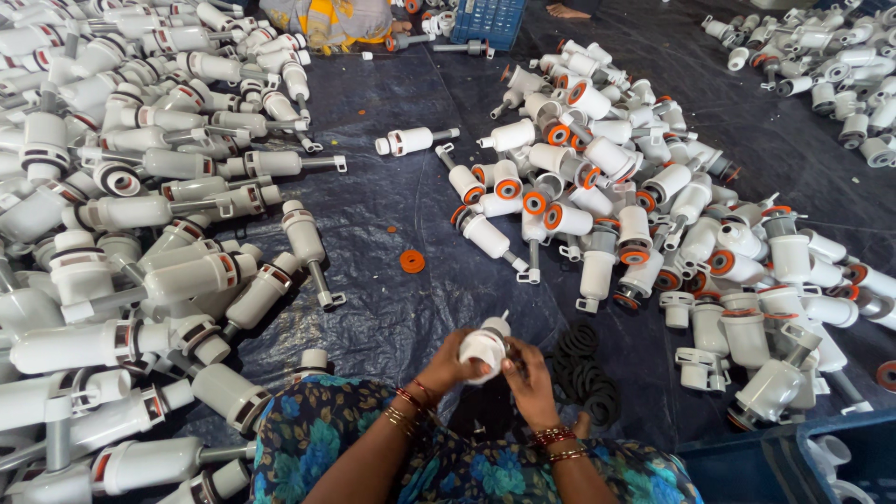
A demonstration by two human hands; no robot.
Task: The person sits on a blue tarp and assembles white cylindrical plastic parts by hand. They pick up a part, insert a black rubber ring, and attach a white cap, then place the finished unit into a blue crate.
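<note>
Between heaped white parts (644,215), both hands, left hand (448,366) and right hand (528,378), grip clamped on one white fitting (485,347), black rings (583,364) beside.

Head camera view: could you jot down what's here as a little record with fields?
Setting: dark plastic sheet on the floor
Left hand: grips a white plastic part
Right hand: fingers on the same part
Left pile: white parts with dark rings and stems
Right pile: white parts with orange rings
Beside the right hand: black rubber rings
Loose: one orange ring
Far edge: blue crate
</note>
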